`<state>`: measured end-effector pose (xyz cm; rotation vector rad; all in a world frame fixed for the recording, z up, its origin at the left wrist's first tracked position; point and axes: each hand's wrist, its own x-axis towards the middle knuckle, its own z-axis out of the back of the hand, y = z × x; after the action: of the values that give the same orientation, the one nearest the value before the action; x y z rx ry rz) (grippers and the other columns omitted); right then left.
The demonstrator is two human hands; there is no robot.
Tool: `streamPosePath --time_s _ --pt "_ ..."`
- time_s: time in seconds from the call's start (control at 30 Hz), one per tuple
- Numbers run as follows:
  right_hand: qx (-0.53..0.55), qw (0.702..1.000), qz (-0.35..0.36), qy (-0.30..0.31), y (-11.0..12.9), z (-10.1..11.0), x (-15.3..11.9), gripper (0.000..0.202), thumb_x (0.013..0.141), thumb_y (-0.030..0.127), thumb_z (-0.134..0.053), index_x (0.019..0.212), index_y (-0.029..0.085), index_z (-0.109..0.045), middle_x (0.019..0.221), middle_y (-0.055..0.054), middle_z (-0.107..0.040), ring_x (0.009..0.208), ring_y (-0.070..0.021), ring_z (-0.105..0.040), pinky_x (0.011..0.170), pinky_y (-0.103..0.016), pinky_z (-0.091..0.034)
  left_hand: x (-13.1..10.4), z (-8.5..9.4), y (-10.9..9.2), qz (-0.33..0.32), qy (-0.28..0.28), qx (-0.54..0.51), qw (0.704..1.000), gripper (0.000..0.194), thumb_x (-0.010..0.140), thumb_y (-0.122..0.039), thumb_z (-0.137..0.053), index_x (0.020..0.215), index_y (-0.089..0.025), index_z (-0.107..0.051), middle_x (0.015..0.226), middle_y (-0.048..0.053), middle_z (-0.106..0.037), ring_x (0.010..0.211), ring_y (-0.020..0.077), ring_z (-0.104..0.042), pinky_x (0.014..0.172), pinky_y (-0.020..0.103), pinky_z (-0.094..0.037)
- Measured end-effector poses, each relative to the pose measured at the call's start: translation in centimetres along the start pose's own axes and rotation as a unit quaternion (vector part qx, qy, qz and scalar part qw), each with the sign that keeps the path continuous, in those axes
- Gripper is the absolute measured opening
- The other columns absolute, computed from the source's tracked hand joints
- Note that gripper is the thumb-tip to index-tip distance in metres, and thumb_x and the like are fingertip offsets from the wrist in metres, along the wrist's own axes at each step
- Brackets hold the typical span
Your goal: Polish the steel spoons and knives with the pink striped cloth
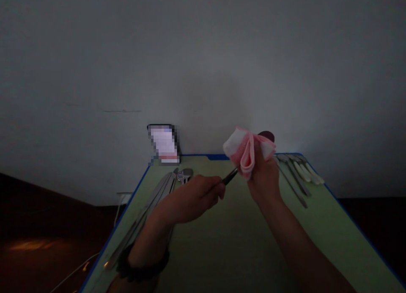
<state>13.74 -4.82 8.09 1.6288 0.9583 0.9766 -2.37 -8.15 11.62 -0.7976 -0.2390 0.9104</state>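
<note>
My left hand point(196, 197) is closed round the dark handle of a long-handled spoon point(230, 177), which points up and to the right. A rounded dark end, apparently the spoon's head, shows beyond the cloth; its shape is partly hidden. In my right hand point(264, 178) is a bunched pink and white cloth point(247, 152), gripped and wrapped about the upper part of the spoon. Both hands are above the table, the right one higher and farther away. The cloth covers the middle of the spoon and most of my right fingers.
Several long metal utensils point(160, 191) lie along the left side of the pale green table point(222, 250), near a shiny rounded utensil head point(185, 174). Several knives and other utensils point(296, 170) lie at the back right. A phone point(165, 145) leans against the wall point(203, 51) behind the table.
</note>
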Motion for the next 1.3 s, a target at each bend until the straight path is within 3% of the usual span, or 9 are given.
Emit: streamPosePath --time_s 0.2,0.37,0.5,0.63,0.87,0.93,1.1,1.23,1.3 --pt "-0.011 0.997 -0.068 0.032 -0.4 -1.0 -1.9 0.043 0.075 0.055 -0.052 0.057 0.017 -0.047 0.049 0.005 -0.040 0.045 -0.0071 -0.033 0.042 -0.020 -0.028 0.7 -0.6 0.5 -0.006 -0.060 -0.005 0.998 0.024 0.088 -0.020 -0.033 0.073 -0.017 -0.051 0.063 -0.002 -0.051 0.057 0.0095 -0.046 0.055 0.021 -0.034" --pt "0.041 0.994 -0.079 0.058 -2.1 -2.3 -3.0 0.038 0.075 0.052 -0.054 0.068 0.015 -0.057 0.059 0.002 -0.051 0.052 -0.0086 -0.043 0.049 -0.021 -0.035 1.4 -0.9 1.2 -0.017 -0.120 0.015 0.993 0.016 0.082 -0.016 -0.039 0.071 -0.016 -0.051 0.074 0.000 -0.057 0.065 0.0116 -0.048 0.061 0.023 -0.037" --pt "0.069 0.990 -0.120 0.035 -2.4 -2.6 -3.1 0.043 0.074 0.056 -0.052 0.071 0.014 -0.060 0.059 0.001 -0.054 0.052 -0.0096 -0.046 0.048 -0.021 -0.036 2.0 -1.5 1.0 -0.013 -0.140 0.052 0.989 0.018 0.085 -0.016 -0.036 0.074 -0.016 -0.051 0.076 0.002 -0.059 0.065 0.0125 -0.050 0.061 0.024 -0.037" --pt "0.091 0.984 -0.153 -0.019 -2.0 -1.7 -1.4 0.045 0.072 0.059 -0.051 0.069 0.015 -0.058 0.053 0.001 -0.052 0.045 -0.0095 -0.044 0.042 -0.022 -0.034 1.8 -1.9 0.1 -0.007 -0.108 0.078 0.991 0.026 0.091 -0.022 -0.030 0.075 -0.018 -0.050 0.066 -0.001 -0.055 0.057 0.0108 -0.048 0.054 0.023 -0.034" --pt "0.202 0.973 -0.095 -0.060 -2.6 0.5 3.0 0.029 0.073 0.045 -0.058 0.084 0.019 -0.059 0.076 -0.001 -0.063 0.060 -0.0106 -0.055 0.054 -0.023 -0.044 0.5 -1.2 -1.3 -0.014 -0.012 0.060 0.998 0.031 0.093 -0.031 -0.029 0.075 -0.018 -0.051 0.062 -0.003 -0.050 0.057 0.0103 -0.047 0.053 0.022 -0.033" --pt "0.189 0.979 -0.078 -0.029 -2.5 0.7 3.2 0.027 0.070 0.042 -0.061 0.084 0.019 -0.060 0.078 0.000 -0.063 0.061 -0.0098 -0.055 0.056 -0.023 -0.044 0.3 -0.8 -1.2 -0.010 -0.017 0.036 0.999 0.032 0.093 -0.032 -0.029 0.073 -0.018 -0.050 0.062 -0.003 -0.049 0.057 0.0098 -0.046 0.052 0.021 -0.032" --pt "0.035 0.990 -0.041 0.133 -1.5 1.9 3.0 0.029 0.067 0.038 -0.066 0.086 0.016 -0.065 0.078 -0.001 -0.066 0.063 -0.0110 -0.057 0.062 -0.025 -0.045 0.1 0.3 0.4 0.056 -0.119 0.032 0.991 0.040 0.091 -0.046 -0.031 0.064 -0.018 -0.041 0.057 -0.005 -0.037 0.051 0.0087 -0.036 0.047 0.021 -0.026" --pt "-0.104 0.951 -0.025 0.290 0.2 4.0 3.3 0.027 0.069 0.038 -0.065 0.084 0.015 -0.068 0.080 -0.004 -0.068 0.067 -0.0140 -0.060 0.065 -0.028 -0.046 -0.6 1.1 1.3 0.055 -0.102 0.045 0.992 0.043 0.090 -0.047 -0.033 0.060 -0.018 -0.041 0.055 -0.005 -0.031 0.050 0.0083 -0.032 0.047 0.022 -0.023" --pt "-0.147 0.939 0.002 0.311 1.0 4.5 3.3 0.027 0.071 0.040 -0.063 0.080 0.015 -0.068 0.077 -0.003 -0.068 0.065 -0.0138 -0.059 0.063 -0.027 -0.044 -1.0 1.4 1.4 0.040 -0.083 0.027 0.995 0.042 0.090 -0.046 -0.034 0.060 -0.017 -0.041 0.055 -0.005 -0.030 0.050 0.0082 -0.031 0.047 0.022 -0.022"
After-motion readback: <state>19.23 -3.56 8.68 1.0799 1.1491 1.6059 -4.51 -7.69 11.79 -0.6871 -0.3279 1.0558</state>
